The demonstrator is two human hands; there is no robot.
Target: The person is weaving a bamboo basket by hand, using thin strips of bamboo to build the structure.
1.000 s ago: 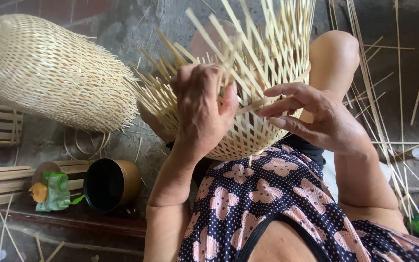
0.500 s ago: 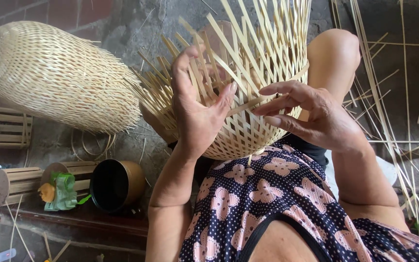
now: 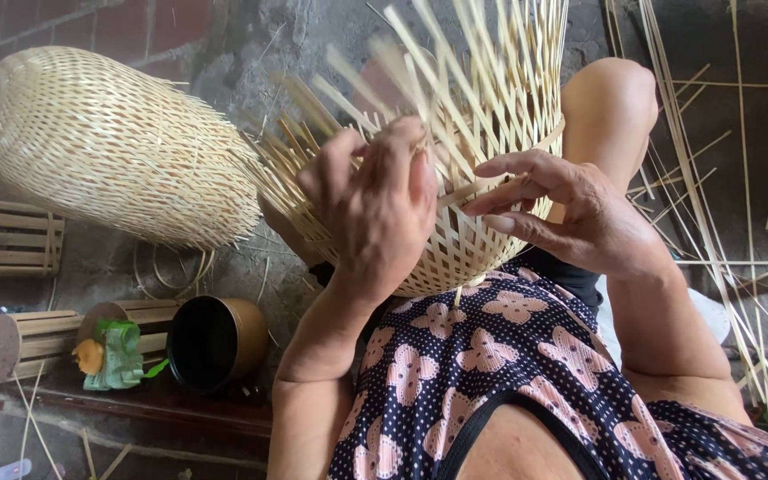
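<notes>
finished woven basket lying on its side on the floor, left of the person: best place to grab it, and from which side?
Probably the narrow closed end of the finished woven basket, at upper left. It lies tilted on its side, and that end tapers to a small ring that hands could close around, approached from the left. The wide belly looks too broad for one hand, and its right end sits against the half-woven basket.

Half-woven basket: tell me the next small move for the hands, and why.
Probably bend the strip under the right hand across the next upright stake. The half-woven basket has loose stakes fanning above its rim, and the left hand presses on them.
</notes>
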